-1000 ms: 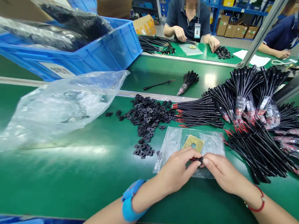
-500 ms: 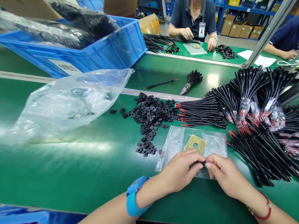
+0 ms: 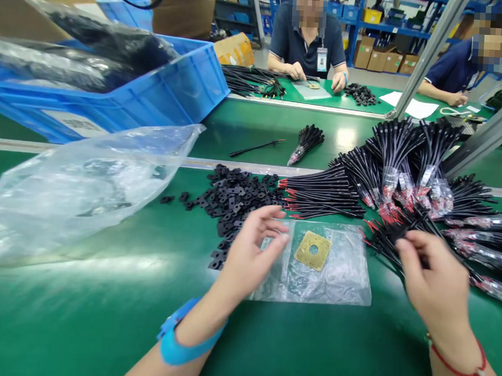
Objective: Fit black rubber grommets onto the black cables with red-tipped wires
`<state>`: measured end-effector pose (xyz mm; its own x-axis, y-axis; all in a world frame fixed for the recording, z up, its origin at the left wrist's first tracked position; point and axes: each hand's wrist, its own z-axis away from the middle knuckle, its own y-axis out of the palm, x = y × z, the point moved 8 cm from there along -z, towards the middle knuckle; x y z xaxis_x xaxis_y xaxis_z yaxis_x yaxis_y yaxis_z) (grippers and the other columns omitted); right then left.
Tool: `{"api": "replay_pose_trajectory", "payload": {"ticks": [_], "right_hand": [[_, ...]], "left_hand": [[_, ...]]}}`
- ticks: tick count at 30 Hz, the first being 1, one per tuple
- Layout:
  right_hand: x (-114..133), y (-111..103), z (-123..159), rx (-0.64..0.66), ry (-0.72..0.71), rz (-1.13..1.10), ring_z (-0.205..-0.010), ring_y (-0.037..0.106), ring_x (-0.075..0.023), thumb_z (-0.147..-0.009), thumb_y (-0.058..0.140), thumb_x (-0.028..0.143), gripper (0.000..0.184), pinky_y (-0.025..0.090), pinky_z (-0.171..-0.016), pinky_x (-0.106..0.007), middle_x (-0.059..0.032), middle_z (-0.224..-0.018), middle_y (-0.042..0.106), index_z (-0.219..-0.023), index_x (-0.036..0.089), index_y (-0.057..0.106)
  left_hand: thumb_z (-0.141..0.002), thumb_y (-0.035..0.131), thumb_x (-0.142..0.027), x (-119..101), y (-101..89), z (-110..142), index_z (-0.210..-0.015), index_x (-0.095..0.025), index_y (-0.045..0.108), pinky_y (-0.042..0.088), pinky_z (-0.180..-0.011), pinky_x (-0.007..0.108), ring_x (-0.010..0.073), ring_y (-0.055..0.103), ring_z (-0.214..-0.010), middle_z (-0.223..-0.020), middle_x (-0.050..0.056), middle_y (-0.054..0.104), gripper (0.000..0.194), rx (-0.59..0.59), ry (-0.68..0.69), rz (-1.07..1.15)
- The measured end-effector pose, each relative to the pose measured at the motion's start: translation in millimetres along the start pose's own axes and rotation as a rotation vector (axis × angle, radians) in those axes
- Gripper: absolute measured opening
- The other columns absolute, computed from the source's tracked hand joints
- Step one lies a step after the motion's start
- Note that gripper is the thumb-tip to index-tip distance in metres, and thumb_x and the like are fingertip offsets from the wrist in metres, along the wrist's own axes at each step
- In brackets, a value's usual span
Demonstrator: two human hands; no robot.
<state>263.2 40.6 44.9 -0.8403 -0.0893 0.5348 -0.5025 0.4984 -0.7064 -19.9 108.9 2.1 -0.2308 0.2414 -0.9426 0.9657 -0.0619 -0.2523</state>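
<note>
My left hand hovers by the right side of a pile of small black pieces with holes, its fingers apart and nothing in them. Under and beside it lies a clear plastic bag with a yellow square pad, holed in the middle, on it. At the right, my right hand is closed in a pinch over a heap of black cables with red ends. Something dark shows at its fingertips, blurred against the cables, so I cannot tell what it is.
Taped cable bundles crowd the right, beside a metal post. Another row of cables lies behind the bag. A large clear bag and a blue crate occupy the left. Across the bench sits a co-worker.
My hands have parted from the small dark thing they both held over the bag. The left moved left toward the black pieces and opened; the right moved right to the cables.
</note>
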Motion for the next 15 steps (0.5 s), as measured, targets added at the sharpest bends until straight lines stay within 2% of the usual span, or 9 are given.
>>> {"api": "replay_pose_trajectory", "payload": {"ticks": [1,3,5,8,11,15], "right_hand": [[-9.4,-17.5,-4.5,-0.136,-0.002,0.121,-0.074,0.059,-0.0199,-0.089,0.051,0.037,0.021,0.045,-0.071,-0.032,-0.0079,-0.087,0.064,-0.096,0.019,0.059],[-30.3,-34.8,-14.0,-0.25,0.008,0.323,-0.076,0.057,-0.0226,-0.09,0.048,0.038,0.025,0.044,-0.071,-0.035,-0.0098,-0.085,0.062,-0.095,0.017,0.059],[-50.6,-32.9,-24.6,-0.208,0.002,0.47,-0.08,0.054,-0.0257,-0.09,0.046,0.039,0.026,0.042,-0.072,-0.037,-0.0113,-0.083,0.06,-0.091,0.017,0.06],[-70.6,-17.5,-33.6,-0.081,-0.039,0.551,-0.08,0.051,-0.0263,-0.089,0.046,0.039,0.025,0.041,-0.073,-0.039,-0.0114,-0.083,0.059,-0.087,0.018,0.061],[-75.9,-9.0,-33.5,-0.028,-0.084,0.538,-0.078,0.051,-0.0252,-0.087,0.048,0.038,0.023,0.041,-0.073,-0.038,-0.0101,-0.084,0.059,-0.086,0.019,0.06],[-77.6,-9.8,-30.0,0.02,-0.094,0.469,-0.079,0.052,-0.0247,-0.084,0.05,0.038,0.022,0.042,-0.076,-0.04,-0.0092,-0.086,0.059,-0.088,0.019,0.061]], "left_hand": [[-0.082,0.058,-0.025,2.9,-7.6,-4.1,-0.116,-0.02,0.045,0.05,-0.077,0.033,0.0162,0.059,-0.087,-0.11,0.009,0.055,0.037,-0.049,-0.02,0.004],[-0.08,0.06,-0.027,7.0,-15.6,-9.4,-0.113,-0.019,0.045,0.05,-0.075,0.032,0.016,0.06,-0.086,-0.111,0.009,0.055,0.037,-0.095,-0.051,0.003],[-0.08,0.06,-0.027,7.9,-16.6,-11.0,-0.113,-0.019,0.045,0.05,-0.074,0.032,0.0158,0.06,-0.086,-0.113,0.009,0.055,0.038,-0.097,-0.051,-0.017],[-0.079,0.061,-0.027,7.2,-15.7,-9.9,-0.115,-0.02,0.044,0.051,-0.073,0.032,0.0159,0.06,-0.087,-0.115,0.01,0.053,0.04,-0.098,-0.015,-0.062],[-0.078,0.062,-0.027,5.7,-20.2,-10.2,-0.117,-0.021,0.043,0.051,-0.073,0.032,0.0167,0.06,-0.088,-0.116,0.009,0.053,0.043,-0.132,0.032,-0.09],[-0.077,0.062,-0.027,2.7,-34.6,-14.4,-0.117,-0.021,0.043,0.051,-0.073,0.034,0.0176,0.06,-0.088,-0.114,0.009,0.053,0.045,-0.205,0.079,-0.125]]}}
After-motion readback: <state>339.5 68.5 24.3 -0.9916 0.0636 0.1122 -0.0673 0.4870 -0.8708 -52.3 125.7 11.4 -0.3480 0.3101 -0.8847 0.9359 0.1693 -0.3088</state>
